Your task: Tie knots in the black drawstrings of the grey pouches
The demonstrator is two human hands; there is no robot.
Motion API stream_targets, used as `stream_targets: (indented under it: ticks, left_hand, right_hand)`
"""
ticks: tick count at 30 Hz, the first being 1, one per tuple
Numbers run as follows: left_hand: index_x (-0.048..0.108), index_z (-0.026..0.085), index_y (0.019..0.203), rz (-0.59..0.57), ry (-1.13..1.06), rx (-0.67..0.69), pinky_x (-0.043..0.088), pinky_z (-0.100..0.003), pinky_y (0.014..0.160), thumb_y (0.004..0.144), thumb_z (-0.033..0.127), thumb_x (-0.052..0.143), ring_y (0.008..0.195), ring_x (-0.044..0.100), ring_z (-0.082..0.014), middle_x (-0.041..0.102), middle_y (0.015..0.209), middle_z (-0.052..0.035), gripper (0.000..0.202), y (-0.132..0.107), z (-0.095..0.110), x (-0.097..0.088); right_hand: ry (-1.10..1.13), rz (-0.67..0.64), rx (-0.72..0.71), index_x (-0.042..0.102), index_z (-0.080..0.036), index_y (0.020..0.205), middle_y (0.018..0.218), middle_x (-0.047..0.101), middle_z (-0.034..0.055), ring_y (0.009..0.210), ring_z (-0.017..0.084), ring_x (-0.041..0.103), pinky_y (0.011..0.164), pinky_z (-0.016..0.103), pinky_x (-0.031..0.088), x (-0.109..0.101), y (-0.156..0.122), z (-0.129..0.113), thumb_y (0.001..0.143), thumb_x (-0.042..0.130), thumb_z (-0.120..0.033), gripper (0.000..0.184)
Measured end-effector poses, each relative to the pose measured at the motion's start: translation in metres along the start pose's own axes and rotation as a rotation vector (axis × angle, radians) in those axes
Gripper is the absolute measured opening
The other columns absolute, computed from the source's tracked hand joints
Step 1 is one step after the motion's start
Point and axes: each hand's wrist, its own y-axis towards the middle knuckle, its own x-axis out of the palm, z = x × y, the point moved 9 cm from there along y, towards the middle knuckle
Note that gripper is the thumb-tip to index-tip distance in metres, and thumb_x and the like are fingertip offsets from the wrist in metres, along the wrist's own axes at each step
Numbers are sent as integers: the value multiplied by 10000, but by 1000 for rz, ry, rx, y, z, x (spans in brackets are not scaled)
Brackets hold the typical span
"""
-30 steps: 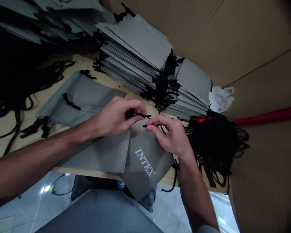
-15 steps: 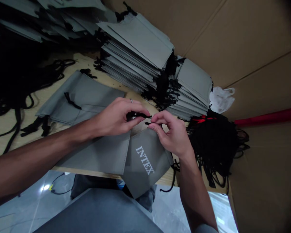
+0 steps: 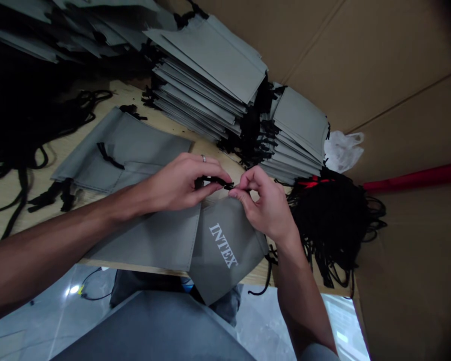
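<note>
A grey fabric pouch (image 3: 225, 260) with white INTEX lettering lies at the near edge of the wooden table (image 3: 75, 145), partly hanging over it. My left hand (image 3: 180, 180), a ring on one finger, pinches a black drawstring (image 3: 214, 180) at the pouch's top. My right hand (image 3: 266, 205) pinches the cord's other end right beside it, fingertips almost touching. Another grey pouch (image 3: 154, 235) lies flat under my left wrist.
Tall stacks of grey pouches (image 3: 206, 85) stand at the back, with a lower stack (image 3: 296, 135) to the right. A bundle of black cords (image 3: 334, 220) tied with red sits at the right. Loose cords (image 3: 18, 150) lie left. Cardboard walls (image 3: 379, 65) close the right side.
My right hand has moved up and left, bringing its cord end against the one in my left hand. The view has shifted slightly.
</note>
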Motion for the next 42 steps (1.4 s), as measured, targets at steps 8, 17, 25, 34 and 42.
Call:
stream_targets:
  ticks: [8,17,25,34,42]
  left_hand:
    - [803,241,1147,-9,7,11,543,-238,754,1027,321,690,889,768,-158,819,1039,-24,183,-2,-1,1]
    - [805,239,1126,13,34,57,541,-241,786,1045,322,672,873,761,-156,813,1040,-25,177,-3,2,2]
    - [807,261,1126,26,43,38,550,-241,800,1047,339,662,890,765,-154,818,1046,-20,182,-4,1,1]
    - [804,237,1110,42,47,79,542,-232,777,1037,301,676,867,759,-148,813,1037,-22,161,-3,4,1]
    - [801,243,1108,4,33,64,550,-237,813,1052,296,642,901,754,-155,811,1073,-31,177,-3,5,4]
  right_hand:
    - [10,-19,-4,521,-257,958,850,722,-15,756,168,697,692,298,498,2,0,0,991,704,-264,186]
    - [7,-25,-40,518,-263,953,852,716,-18,763,169,705,711,297,528,4,0,-2,993,697,-234,185]
    - [-4,-27,-28,533,-260,963,851,711,-18,751,161,687,694,301,503,3,-1,0,1000,715,-274,186]
    - [-11,-34,-43,533,-256,955,848,697,-22,747,153,677,708,281,508,3,0,-2,997,714,-254,187]
    - [-42,-43,-77,534,-261,955,841,699,-26,730,159,673,711,286,514,3,-1,-4,987,716,-229,187]
